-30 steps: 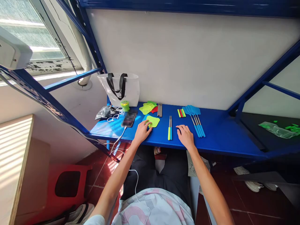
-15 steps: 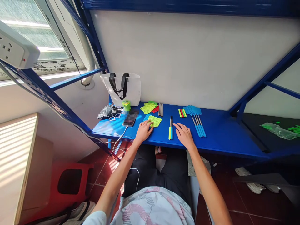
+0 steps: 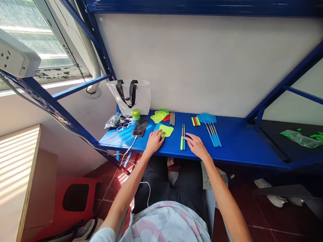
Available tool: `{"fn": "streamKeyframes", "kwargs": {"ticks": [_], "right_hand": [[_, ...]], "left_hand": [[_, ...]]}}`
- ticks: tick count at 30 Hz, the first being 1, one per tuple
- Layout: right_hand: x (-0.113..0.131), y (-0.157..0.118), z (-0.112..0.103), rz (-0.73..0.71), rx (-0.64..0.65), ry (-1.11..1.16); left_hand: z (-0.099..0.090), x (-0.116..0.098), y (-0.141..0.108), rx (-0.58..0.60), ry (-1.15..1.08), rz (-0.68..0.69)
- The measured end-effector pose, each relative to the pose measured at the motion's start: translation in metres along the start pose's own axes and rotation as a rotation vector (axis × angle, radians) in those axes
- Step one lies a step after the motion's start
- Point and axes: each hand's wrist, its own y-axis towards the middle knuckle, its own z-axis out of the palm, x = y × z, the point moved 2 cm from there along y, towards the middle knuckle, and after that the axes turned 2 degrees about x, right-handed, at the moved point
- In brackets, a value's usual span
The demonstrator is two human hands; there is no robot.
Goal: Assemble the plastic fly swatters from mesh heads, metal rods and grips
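Note:
My left hand (image 3: 154, 141) rests on the table with its fingers stretched out, the fingertips at the near left edge of a yellow-green fly swatter head (image 3: 168, 130). A blue swatter head (image 3: 157, 127) lies partly under that one. My right hand (image 3: 197, 145) is open, and its index finger reaches across two metal rods lying side by side. One rod has a yellow-green handle (image 3: 181, 144), the other a blue handle (image 3: 184, 145). To the right of this hand lie several blue fly swatters (image 3: 215, 139), fanned at their heads.
Behind my hands are more swatter heads (image 3: 158, 117), bare metal rods (image 3: 172, 118) and short coloured handles (image 3: 195, 121). At the left stand a white bag (image 3: 143, 97) and a green-lidded tub (image 3: 135, 114), near a phone (image 3: 140, 127) on a cable and scissors (image 3: 120, 128). Blue shelf posts flank the table (image 3: 242, 144).
My right hand has shifted a little left, its index finger now over the two handled rods instead of beside them. My left hand stays put. The view has moved slightly.

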Motion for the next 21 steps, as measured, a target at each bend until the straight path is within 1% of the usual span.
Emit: {"fn": "streamKeyframes", "kwargs": {"ticks": [2,6,8,13,18,21], "right_hand": [[-0.0008,-0.0003,0.0002,0.007,-0.043,0.022],[-0.0032,-0.0008,0.0028,-0.001,-0.073,0.043],[-0.0036,-0.001,0.0033,-0.002,-0.068,0.028],[-0.0013,-0.001,0.0019,-0.036,-0.009,-0.046],[-0.002,-0.0003,0.0029,-0.005,-0.008,-0.031],[-0.0028,0.0003,0.0049,0.027,-0.035,-0.018]], "left_hand": [[-0.0011,-0.001,-0.0001,0.016,0.042,-0.003],[-0.0032,-0.0032,-0.0004,0.038,0.1,0.0],[-0.0036,-0.0039,-0.0006,0.04,0.104,-0.002],[-0.0031,-0.004,-0.0007,0.043,0.103,-0.011],[-0.0015,-0.002,-0.0003,0.049,0.104,-0.013],[-0.0008,-0.001,-0.0003,0.044,0.11,-0.008]]}}
